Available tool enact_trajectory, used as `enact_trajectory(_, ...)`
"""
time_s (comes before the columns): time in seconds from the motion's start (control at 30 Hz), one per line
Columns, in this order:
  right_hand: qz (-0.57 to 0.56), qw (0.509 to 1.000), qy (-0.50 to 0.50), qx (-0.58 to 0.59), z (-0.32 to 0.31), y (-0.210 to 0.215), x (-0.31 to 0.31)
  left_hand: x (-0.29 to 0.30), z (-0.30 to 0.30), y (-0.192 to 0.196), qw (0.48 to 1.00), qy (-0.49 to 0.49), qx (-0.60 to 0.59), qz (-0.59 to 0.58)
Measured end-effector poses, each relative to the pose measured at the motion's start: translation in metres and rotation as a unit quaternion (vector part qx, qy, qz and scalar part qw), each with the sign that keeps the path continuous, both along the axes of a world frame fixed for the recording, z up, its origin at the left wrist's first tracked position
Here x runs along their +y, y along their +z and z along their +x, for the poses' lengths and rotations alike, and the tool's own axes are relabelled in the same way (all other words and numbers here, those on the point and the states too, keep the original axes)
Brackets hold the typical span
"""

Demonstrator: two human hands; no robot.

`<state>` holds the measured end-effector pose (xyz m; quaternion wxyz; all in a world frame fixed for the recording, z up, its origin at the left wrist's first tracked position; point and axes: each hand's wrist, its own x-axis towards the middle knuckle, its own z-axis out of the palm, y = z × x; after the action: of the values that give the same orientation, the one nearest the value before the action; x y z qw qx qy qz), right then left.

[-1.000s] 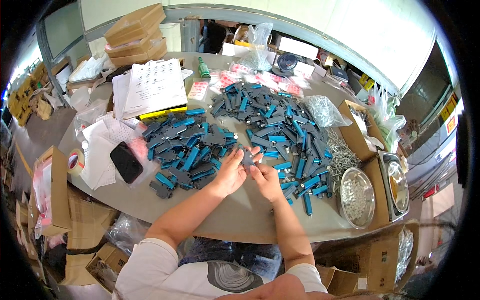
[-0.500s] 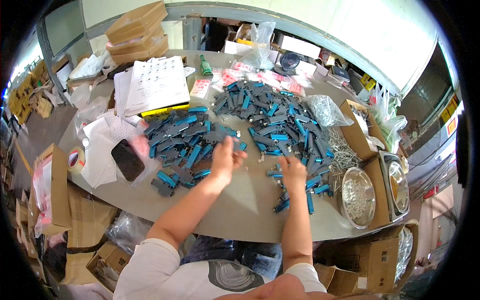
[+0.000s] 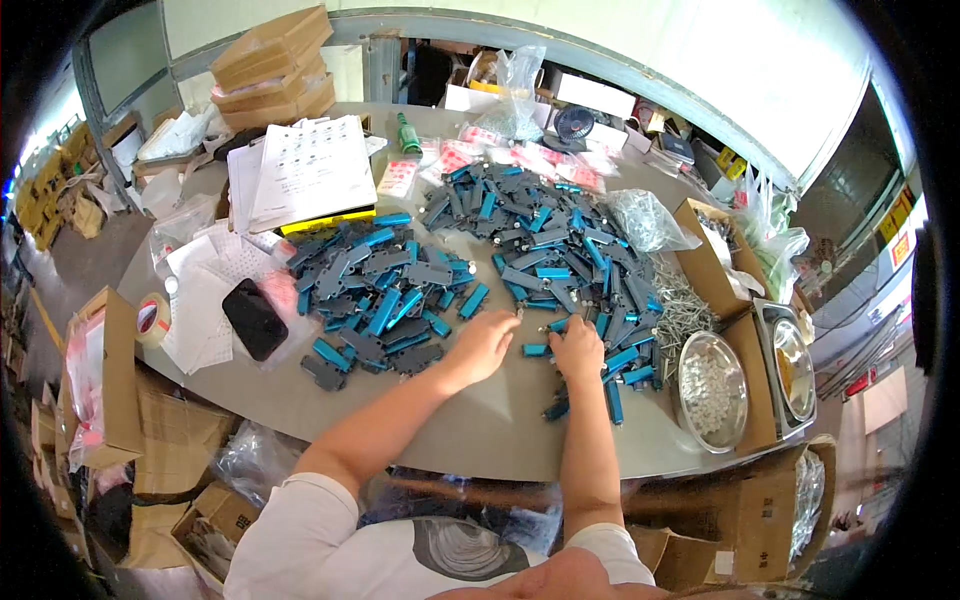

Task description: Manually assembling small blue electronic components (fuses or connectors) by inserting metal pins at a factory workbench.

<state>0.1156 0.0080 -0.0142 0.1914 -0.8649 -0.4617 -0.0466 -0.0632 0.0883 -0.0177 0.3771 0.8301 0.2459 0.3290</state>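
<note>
My left hand is over the bare gap between two heaps, its thumb and forefinger pinched at a small pale piece. My right hand is curled down among blue and dark grey block-shaped parts at the near left edge of the right heap. Its fingertips are partly hidden, so what they grip does not show. Left of my left hand lies the other heap of the same kind of parts. A single blue-sided part lies at that heap's right edge, close to my left hand.
To the right are a steel bowl of small white pieces, loose screws and a cardboard box. A phone, tape roll and stacked papers lie left. A green bottle and small fan stand behind.
My left hand has left the left heap, moving right and nearer me to the small pale piece. A grey part now rests where it was. My right hand has shifted slightly left.
</note>
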Motion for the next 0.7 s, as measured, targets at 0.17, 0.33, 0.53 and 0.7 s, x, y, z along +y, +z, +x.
enact_trajectory(0.17, 0.01, 0.998, 0.046, 0.03, 0.005, 0.001, -0.001, 0.004, 0.019, -0.001, 0.971, 0.003, 0.05, 0.232)
enact_trajectory(0.33, 0.034, 0.993, 0.083, 0.072, 0.0, 0.005, 0.003, 0.016, 0.033, -0.007, 0.945, 0.014, 0.147, 0.291)
enact_trajectory(0.53, 0.092, 0.987, 0.125, 0.05, 0.006, -0.009, 0.003, 0.02, 0.031, -0.005, 0.963, -0.001, 0.194, 0.188)
enact_trajectory(0.7, 0.106, 0.986, 0.115, 0.063, 0.009, -0.008, 0.004, 0.033, 0.031, -0.009, 0.958, -0.005, 0.177, 0.227)
